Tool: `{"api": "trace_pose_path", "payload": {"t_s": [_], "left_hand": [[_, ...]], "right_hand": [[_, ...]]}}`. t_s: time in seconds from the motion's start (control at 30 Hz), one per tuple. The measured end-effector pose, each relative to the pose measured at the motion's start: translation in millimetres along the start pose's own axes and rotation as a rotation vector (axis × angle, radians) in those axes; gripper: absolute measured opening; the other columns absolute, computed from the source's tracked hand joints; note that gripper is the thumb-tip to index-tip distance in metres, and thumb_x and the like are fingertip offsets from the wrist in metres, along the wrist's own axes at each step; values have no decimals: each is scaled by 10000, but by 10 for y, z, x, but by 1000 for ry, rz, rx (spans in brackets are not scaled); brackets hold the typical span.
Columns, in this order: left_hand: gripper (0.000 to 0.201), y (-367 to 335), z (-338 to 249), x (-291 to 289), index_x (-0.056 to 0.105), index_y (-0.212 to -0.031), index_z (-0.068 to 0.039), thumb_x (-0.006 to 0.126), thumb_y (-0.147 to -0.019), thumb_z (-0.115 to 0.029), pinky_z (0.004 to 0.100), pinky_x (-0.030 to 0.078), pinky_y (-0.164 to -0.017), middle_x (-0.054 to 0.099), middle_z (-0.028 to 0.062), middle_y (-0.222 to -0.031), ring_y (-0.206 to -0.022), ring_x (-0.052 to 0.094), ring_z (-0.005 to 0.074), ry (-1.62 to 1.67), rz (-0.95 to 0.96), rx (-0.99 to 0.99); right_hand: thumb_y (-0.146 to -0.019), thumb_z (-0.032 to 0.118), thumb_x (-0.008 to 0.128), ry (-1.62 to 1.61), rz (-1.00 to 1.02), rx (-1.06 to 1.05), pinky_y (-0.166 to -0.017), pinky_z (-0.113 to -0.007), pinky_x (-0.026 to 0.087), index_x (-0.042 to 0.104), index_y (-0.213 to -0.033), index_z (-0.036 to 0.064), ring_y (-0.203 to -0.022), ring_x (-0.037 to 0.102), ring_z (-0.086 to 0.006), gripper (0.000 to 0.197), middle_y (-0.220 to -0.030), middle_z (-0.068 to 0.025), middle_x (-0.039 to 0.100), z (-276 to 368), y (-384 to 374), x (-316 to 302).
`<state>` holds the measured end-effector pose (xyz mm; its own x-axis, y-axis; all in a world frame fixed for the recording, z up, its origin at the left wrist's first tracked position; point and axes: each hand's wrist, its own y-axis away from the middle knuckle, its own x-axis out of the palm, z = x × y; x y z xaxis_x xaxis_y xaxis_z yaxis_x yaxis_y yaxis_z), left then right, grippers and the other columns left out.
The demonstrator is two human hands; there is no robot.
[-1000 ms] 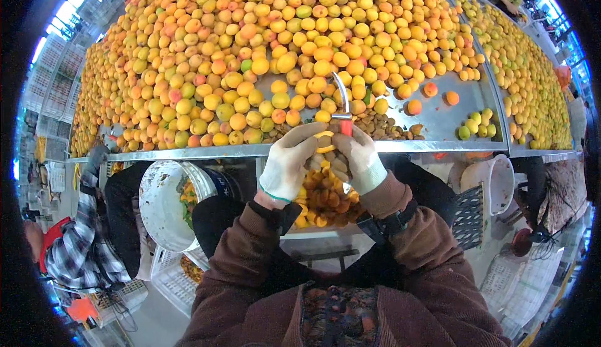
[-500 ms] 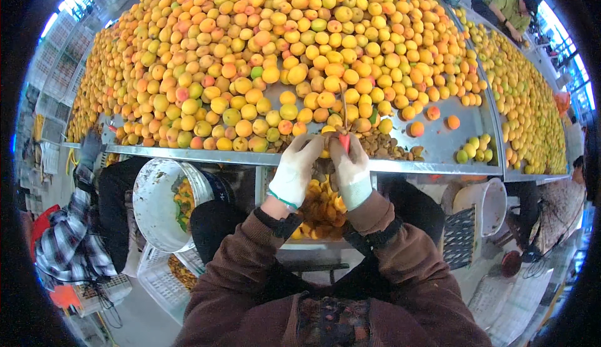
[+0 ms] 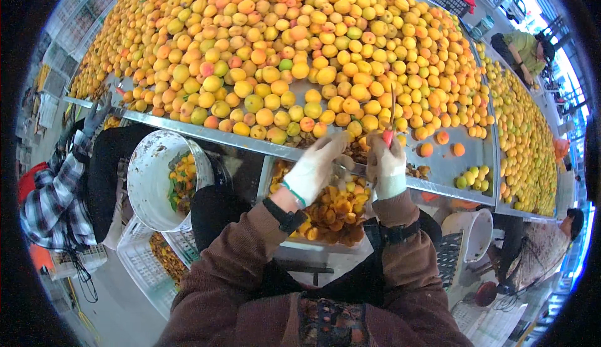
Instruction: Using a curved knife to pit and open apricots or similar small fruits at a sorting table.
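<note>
In my right hand [image 3: 387, 164], gloved in white with soiled fingers, is a knife [image 3: 389, 135] with a red handle; its thin brown blade points up and away over the fruit. My left hand [image 3: 308, 168], in a white glove, is a short way to the left, over the near table edge. Its fingers reach right, thumb apart, and I see no fruit held in them. Below both hands sits a bin [image 3: 265, 178] of cut apricot halves [image 3: 332, 212]. Beyond them a large heap of whole apricots [image 3: 250, 46] covers the metal table [image 3: 432, 159].
A white bucket [image 3: 141, 181] with fruit scraps stands left of my knee, above a white crate [image 3: 134, 247]. Another white bucket [image 3: 479, 234] is at the right. People work at the left [image 3: 59, 190], far right [image 3: 523, 53] and lower right [image 3: 541, 250]. Greenish apricots [image 3: 474, 178] sit apart.
My hands have moved apart, the right one shifting right with the knife and the left one opening. More of the apricot halves in the bin show. The whole view has shifted and tilted.
</note>
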<state>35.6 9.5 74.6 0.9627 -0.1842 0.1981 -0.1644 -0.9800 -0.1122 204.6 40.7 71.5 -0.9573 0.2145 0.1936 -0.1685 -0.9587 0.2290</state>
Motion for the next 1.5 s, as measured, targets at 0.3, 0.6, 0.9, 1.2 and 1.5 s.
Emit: {"api": "trace_pose_path", "payload": {"t_s": [0.3,0.6,0.9,1.2,1.5], "left_hand": [[233,20,-140,-58,609,-1120,-6,518,-914,-67,312,523,-757,607,140,-974,-813,635,234,-270,108,-122],[174,4,-27,-155,618,-1004,-10,531,-924,-139,276,474,-572,591,69,-836,-677,596,149,59,-98,-78],[227,-47,-181,-236,625,-1012,-13,562,-938,-219,260,445,-590,569,24,-791,-648,541,123,523,-482,-268],[170,-84,-18,-148,605,-968,-43,577,-934,-207,277,447,-594,580,40,-805,-667,566,156,627,-395,-402],[371,-2,84,18,551,-1222,12,532,-924,-209,263,469,-781,591,85,-1082,-968,576,173,412,-237,94]], "right_hand": [[-887,126,694,430,-176,-412,-690,-238,451,587,-917,-2,-733,484,-75,169,-788,0,563,70,-499,-526],[-803,311,676,1433,166,-381,-759,-452,521,607,-1097,115,-910,647,-382,359,-939,-187,667,47,-346,-493],[-769,248,760,1043,453,-362,-710,-348,508,618,-989,24,-769,643,-262,344,-827,-167,644,439,-75,-372],[-747,292,745,1455,244,-409,-754,-410,528,569,-1138,58,-892,655,-372,489,-949,-208,667,239,-903,237],[-776,151,761,897,377,-403,-806,-290,513,540,-1153,4,-909,621,-143,461,-987,-75,650,454,88,422]]}}
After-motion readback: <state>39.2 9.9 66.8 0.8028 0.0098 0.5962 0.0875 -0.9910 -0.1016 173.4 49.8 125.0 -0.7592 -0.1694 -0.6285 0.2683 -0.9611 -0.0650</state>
